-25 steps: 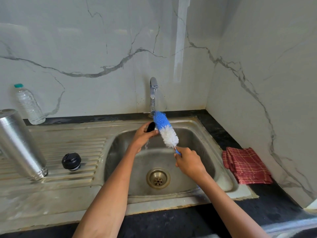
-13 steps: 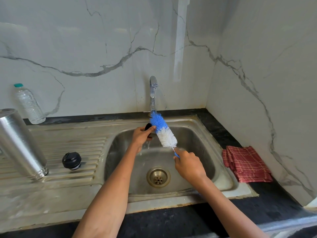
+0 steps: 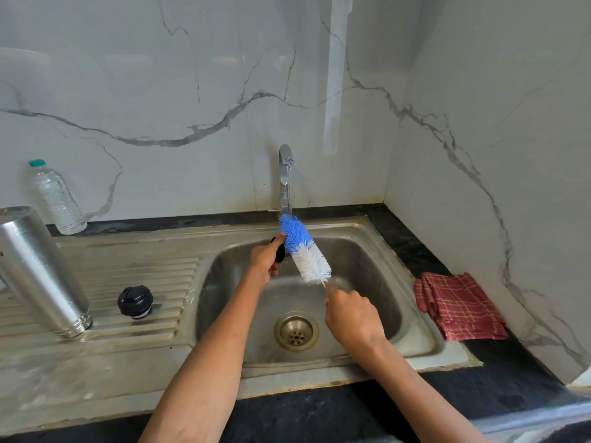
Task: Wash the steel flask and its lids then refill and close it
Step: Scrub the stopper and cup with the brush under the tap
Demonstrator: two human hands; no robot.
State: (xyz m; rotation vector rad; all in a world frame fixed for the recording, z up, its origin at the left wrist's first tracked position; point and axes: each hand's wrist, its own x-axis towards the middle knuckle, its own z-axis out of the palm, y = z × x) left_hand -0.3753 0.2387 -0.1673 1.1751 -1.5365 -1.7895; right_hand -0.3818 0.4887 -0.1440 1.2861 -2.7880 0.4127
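Scrubbing a small black lid [image 3: 280, 252] over the sink [image 3: 377, 251], just below the tap [image 3: 285, 174]: left hand [image 3: 266, 260] with fingers curled round the lid, right hand [image 3: 353, 318] with fingers closed on the handle of the blue-and-white bottle brush [image 3: 305, 251], bristles touching the lid. Best done by turning the lid against the bristles, keeping both above the basin. Upturned on the drainboard at left: steel flask [image 3: 38, 270], with second black lid [image 3: 135, 301] just beside it.

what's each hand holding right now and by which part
Left hand grips a small black lid around its side. Right hand holds the bottle brush by its handle end, below the bristles.
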